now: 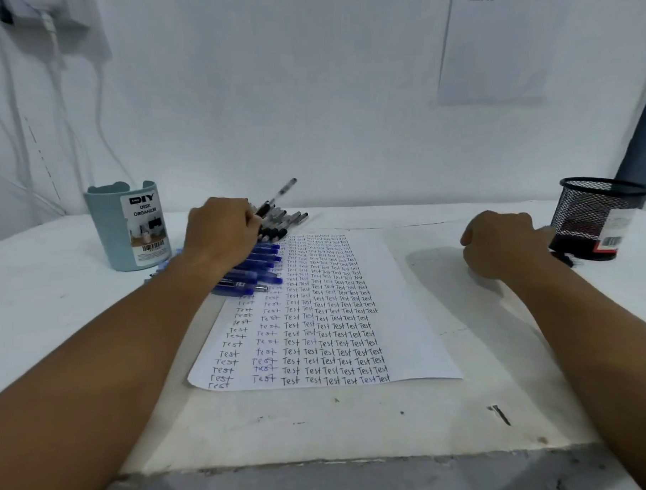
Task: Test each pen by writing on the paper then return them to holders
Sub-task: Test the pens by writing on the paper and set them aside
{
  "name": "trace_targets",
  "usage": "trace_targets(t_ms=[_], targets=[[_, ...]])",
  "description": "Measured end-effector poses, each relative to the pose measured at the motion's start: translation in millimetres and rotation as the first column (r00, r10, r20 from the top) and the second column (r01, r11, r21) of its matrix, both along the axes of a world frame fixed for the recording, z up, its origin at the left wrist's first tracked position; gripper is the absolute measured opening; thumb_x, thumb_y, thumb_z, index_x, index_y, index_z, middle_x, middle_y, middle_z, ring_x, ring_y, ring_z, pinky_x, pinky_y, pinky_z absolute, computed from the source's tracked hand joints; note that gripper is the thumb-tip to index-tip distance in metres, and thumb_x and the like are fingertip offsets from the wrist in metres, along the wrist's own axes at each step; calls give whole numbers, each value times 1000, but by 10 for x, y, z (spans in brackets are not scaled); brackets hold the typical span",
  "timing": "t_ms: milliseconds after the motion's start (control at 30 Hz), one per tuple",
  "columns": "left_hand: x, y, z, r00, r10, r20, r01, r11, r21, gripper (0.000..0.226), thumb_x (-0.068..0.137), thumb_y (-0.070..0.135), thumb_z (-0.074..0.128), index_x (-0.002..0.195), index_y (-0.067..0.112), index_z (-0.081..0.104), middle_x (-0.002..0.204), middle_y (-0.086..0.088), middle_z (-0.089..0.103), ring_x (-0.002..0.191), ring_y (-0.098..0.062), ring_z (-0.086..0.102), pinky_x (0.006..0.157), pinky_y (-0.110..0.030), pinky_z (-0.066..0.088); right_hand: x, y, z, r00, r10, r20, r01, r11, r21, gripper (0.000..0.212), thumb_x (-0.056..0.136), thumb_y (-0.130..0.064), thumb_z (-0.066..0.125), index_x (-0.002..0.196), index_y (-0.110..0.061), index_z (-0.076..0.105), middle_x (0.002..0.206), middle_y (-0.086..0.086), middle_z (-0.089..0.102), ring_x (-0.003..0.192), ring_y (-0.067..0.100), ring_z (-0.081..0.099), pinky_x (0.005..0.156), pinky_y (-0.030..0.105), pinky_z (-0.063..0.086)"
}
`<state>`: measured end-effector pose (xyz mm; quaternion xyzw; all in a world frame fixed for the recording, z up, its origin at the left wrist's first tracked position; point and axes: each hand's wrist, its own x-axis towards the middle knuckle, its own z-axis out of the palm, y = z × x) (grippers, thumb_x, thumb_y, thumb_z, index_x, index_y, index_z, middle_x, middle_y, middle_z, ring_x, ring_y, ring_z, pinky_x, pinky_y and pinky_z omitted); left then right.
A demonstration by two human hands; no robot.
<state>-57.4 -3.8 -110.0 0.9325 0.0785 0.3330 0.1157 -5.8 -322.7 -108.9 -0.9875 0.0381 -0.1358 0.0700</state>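
A white paper (409, 307) covered with rows of the word "Test" lies in the middle of the table. At its top left corner lie a row of blue pens (257, 264) and, behind them, a row of black pens (285, 222). My left hand (221, 230) reaches over the pens and pinches one black pen (280, 193), whose far end points up and to the right. My right hand (499, 242) rests on the table to the right of the paper, fingers curled, with nothing seen in it.
A pale blue desk organizer cup (128, 231) stands at the back left. A black mesh holder (594, 216) stands at the back right, just beyond my right hand. A white wall runs close behind the table, and the table's front edge (323, 463) is near me.
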Motion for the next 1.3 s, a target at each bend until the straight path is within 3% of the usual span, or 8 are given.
trace_targets(t_ms=[167, 567, 1033, 1133, 1200, 1300], targets=[[58, 103, -39, 997, 78, -25, -77, 997, 17, 23, 95, 25, 54, 95, 9, 70, 88, -12, 70, 89, -31, 62, 91, -45, 47, -6, 2, -34, 998, -51, -41, 50, 998, -30, 25, 95, -8, 45, 119, -9, 53, 125, 18, 52, 124, 37, 39, 104, 48, 28], [112, 91, -51, 993, 81, -82, -81, 997, 6, 27, 93, 33, 60, 92, 9, 72, 88, -13, 70, 87, -30, 63, 85, -41, 50, 98, 31, -103, 997, 61, 41, -63, 997, 34, 27, 90, -2, 49, 112, -9, 64, 112, 18, 57, 114, 39, 46, 93, 43, 40], [76, 76, -39, 998, 47, -51, -51, 996, -70, 26, 91, 32, 63, 94, 8, 72, 93, -11, 71, 90, -27, 63, 88, -44, 51, 124, 82, -187, 969, 194, 152, -157, 961, -228, 34, 89, -2, 42, 114, -20, 56, 105, 4, 59, 108, 30, 42, 89, 41, 30], [65, 65, -31, 999, 27, -24, -29, 997, -67, 24, 91, 30, 63, 92, 8, 71, 92, -11, 70, 88, -27, 62, 86, -44, 51, 106, 136, -198, 904, 341, 259, -271, 924, -272, 44, 88, 1, 40, 120, -27, 51, 102, 2, 58, 103, 30, 43, 85, 40, 28], [57, 43, -20, 1000, 15, -5, -15, 999, -51, 22, 91, 29, 63, 90, 9, 71, 90, -10, 69, 86, -27, 62, 86, -44, 51, 125, 183, -215, 798, 449, 402, -368, 891, -265, 45, 90, 2, 46, 121, -29, 55, 100, 4, 59, 96, 33, 49, 83, 40, 29], [48, 3, -7, 1000, -3, 24, 4, 1000, -28, 20, 92, 28, 62, 94, 10, 71, 92, -9, 68, 87, -27, 61, 87, -44, 50, 124, 271, -213, 637, 568, 522, -533, 813, -235, 48, 85, 7, 58, 120, -25, 62, 89, 9, 56, 70, 33, 53, 70, 34, 31]])
